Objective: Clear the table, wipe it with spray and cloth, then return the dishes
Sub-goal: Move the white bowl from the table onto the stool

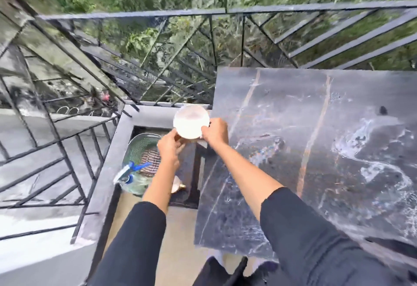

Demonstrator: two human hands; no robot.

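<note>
At the table's left edge, my left hand [169, 145] and right hand [214, 131] both grip a white bowl [191, 121], fingers curled on its near rim from either side, just off the dark marble table [304, 150]. The top shows wet streaks, so I judge this is the return step: keep the bowl level, bring it over the slab, set it flat well inside the edge, then let go. Bowl looks round, glossy white, blurred and overexposed, apparently empty; below sit a mesh basket [137, 148] with a striped cloth [150, 161] and a spray bottle [128, 170].
</note>
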